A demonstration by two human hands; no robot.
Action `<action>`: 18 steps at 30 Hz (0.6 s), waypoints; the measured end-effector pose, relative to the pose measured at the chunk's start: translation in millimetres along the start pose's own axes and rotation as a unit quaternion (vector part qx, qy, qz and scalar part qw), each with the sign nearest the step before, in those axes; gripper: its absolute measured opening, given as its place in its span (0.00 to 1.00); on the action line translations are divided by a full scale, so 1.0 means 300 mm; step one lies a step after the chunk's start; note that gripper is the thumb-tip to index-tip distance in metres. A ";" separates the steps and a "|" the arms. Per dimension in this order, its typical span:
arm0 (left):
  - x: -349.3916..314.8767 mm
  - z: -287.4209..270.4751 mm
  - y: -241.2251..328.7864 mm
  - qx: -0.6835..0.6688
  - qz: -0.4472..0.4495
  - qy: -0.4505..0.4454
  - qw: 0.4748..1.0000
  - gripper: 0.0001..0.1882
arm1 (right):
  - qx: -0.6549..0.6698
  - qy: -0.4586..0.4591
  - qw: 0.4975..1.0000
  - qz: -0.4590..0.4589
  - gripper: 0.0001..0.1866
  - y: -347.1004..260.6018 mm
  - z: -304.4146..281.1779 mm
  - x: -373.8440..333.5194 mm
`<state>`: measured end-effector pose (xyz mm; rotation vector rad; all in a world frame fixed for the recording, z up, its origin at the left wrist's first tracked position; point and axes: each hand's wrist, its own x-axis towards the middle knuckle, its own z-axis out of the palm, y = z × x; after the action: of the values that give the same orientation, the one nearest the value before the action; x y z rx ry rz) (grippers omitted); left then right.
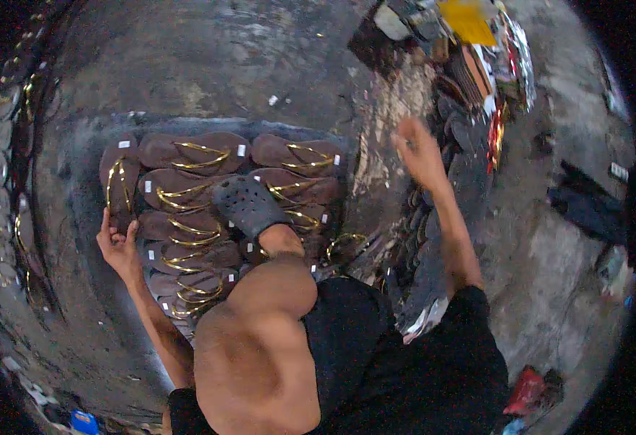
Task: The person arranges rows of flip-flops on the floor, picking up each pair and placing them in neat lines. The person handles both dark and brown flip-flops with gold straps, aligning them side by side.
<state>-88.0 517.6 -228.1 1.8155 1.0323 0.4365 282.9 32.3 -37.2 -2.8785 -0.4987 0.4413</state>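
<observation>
Left hand at a brown flip-flop, left of the frame's centre.
The brown flip-flop (121,185), gold-strapped, lies at the upper left end of rows of similar flip-flops (157,152); the left hand (120,245) grasps its lower end between finger and thumb. Near the middle, a foot in a perforated dark grey clog (242,199) covers part of the rows. The right hand (421,156), right of centre and blurred, is raised well apart from them; whether its grip is empty I cannot tell. A yellow item (469,23) sits at upper right.
</observation>
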 end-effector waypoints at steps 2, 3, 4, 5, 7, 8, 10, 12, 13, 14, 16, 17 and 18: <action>-0.010 0.028 0.010 0.012 0.019 -0.004 1.000 0.39 | 0.003 -0.109 0.994 0.028 0.15 0.220 0.093 -0.342; -0.012 0.020 0.008 0.025 0.027 0.004 0.999 0.39 | 0.069 -0.220 0.972 0.035 0.22 0.244 0.138 -0.483; -0.012 0.019 0.004 0.029 0.035 0.000 0.999 0.38 | 0.011 -0.250 0.968 -0.006 0.30 0.257 0.220 -0.601; -0.006 0.003 -0.007 0.039 0.043 0.004 0.998 0.38 | -0.047 -0.327 0.944 -0.016 0.39 0.183 0.267 -0.615; -0.015 -0.005 -0.023 0.037 0.035 0.006 0.999 0.38 | -0.268 -0.270 0.893 -0.242 0.45 0.189 0.373 -0.708; -0.009 -0.009 -0.024 0.034 0.028 0.002 0.999 0.38 | -0.259 -0.318 0.885 -0.219 0.46 0.182 0.411 -0.737; 0.001 0.006 -0.018 0.012 0.036 0.000 0.999 0.38 | -0.254 -0.400 0.861 -0.184 0.49 0.184 0.438 -0.718; 0.005 -0.002 -0.035 -0.005 0.062 0.015 0.998 0.38 | -0.182 -0.456 0.858 -0.150 0.47 0.231 0.410 -0.672; -0.002 -0.003 -0.008 -0.008 0.042 0.024 0.999 0.38 | -0.115 -0.486 0.860 -0.108 0.47 0.224 0.349 -0.622; -0.004 -0.006 0.008 -0.015 0.026 0.036 0.999 0.39 | -0.049 -0.511 0.855 -0.068 0.46 0.176 0.254 -0.547; -0.005 -0.004 -0.012 0.022 0.000 0.046 0.999 0.40 | -0.010 -0.484 0.875 0.015 0.47 0.124 0.052 -0.413; -0.005 -0.018 -0.010 0.031 -0.014 0.051 0.998 0.41 | 0.021 -0.426 0.905 0.006 0.48 0.060 -0.027 -0.344; 0.009 -0.009 0.001 0.034 -0.022 0.050 0.998 0.41 | 0.053 -0.359 0.932 0.004 0.48 0.010 -0.101 -0.274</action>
<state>-88.2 521.3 -226.8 1.8421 1.1666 0.4734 219.7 -3.6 11.7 -2.5353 -0.5330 1.4862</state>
